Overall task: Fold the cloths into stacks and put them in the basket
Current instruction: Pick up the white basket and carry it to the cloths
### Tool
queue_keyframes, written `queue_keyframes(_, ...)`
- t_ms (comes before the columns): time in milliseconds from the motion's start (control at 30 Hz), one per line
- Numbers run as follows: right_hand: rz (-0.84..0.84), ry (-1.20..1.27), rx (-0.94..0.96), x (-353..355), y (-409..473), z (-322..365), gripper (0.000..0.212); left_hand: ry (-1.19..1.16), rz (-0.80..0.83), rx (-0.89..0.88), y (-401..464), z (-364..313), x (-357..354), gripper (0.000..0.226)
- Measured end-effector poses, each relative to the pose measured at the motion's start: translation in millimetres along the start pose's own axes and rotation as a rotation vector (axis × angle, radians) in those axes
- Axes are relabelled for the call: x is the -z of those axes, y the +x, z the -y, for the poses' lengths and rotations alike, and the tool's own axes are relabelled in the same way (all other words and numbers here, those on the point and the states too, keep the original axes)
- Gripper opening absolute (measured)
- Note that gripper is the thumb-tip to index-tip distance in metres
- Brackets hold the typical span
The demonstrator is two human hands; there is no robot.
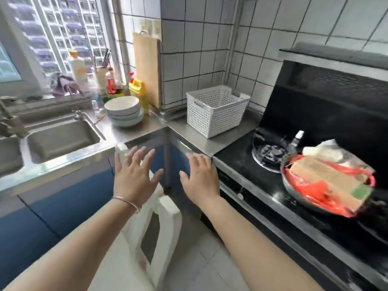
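While both hands hold nothing, no cloths are in view.
Left hand [134, 175] and right hand [200, 179] hover with fingers spread at frame centre; white perforated plastic basket [216, 110] stands above them, apparently empty, beside the black gas hob [270, 153]: cloth could trail onto it.

The basket [216, 110] is white with a perforated grid pattern. Wall tiles [201, 38] are white with dark grout. The cabinets [63, 204] are blue, the hob [241, 162] black, the bowls [123, 111] white, the chair [155, 217] cream, the bottle [140, 95] yellow.
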State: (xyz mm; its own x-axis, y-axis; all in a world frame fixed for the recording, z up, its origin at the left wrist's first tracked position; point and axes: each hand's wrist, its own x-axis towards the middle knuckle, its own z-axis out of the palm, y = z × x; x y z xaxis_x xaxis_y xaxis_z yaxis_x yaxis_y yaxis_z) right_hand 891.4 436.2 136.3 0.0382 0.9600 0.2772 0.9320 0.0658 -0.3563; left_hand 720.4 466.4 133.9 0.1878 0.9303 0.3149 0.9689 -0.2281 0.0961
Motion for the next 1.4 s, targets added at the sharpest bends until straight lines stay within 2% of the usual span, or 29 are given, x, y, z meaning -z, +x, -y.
queue_keyframes(267, 0.054, -0.051, -0.125, 8.1, 102.5, -101.8, 0.051, -0.104, 0.03, -0.091, 152.7, -84.8, -52.0, 0.055)
queue_keyframes(367, 0.057, -0.071, -0.174, 21.3, 145.6, -139.9, 0.051, -0.151, -0.011, -0.138, 217.2, -112.2, -63.9, 0.054)
queue_keyframes(633, -0.002, -0.029, -0.231, 36.7, 274.9, -239.5, 0.049, -0.223, 0.096, -0.051, 354.3, -164.4, -108.2, 0.055)
queue_keyframes(767, 0.006, 0.013, -0.215, 32.1, 359.9, -300.1, 0.044, -0.328, 0.132, 0.112, 420.4, -179.1, -138.4, 0.05)
queue_keyframes(900, 0.046, 0.061, -0.222, 16.5, 456.9, -364.1, 0.04, -0.48, 0.134, 0.375, 482.5, -191.8, -176.5, 0.046)
queue_keyframes(1000, 0.044, 0.07, -0.263, 0.6, 521.0, -405.9, 0.039, -0.553, 0.059, 0.624, 521.5, -196.2, -199.1, 0.043)
queue_keyframes(1100, 0.015, 0.06, -0.302, -12.5, 574.2, -438.2, 0.037, -0.53, -0.039, 0.815, 541.2, -195.1, -214.8, 0.045)
queue_keyframes(1200, -0.034, 0.017, -0.256, -24.6, 617.6, -461.6, 0.033, -0.511, -0.086, 0.967, 551.9, -191.6, -228.3, 0.053)
queue_keyframes(1267, -0.029, 0.002, -0.228, -34.4, 643.6, -472.5, 0.035, -0.577, -0.08, 1.053, 559.3, -188.8, -237.9, 0.059)
queue_keyframes(1400, 0.038, 0.011, -0.275, -52.3, 681.3, -485.7, 0.039, -0.622, -0.016, 1.157, 569.2, -183.2, -260.4, 0.043)
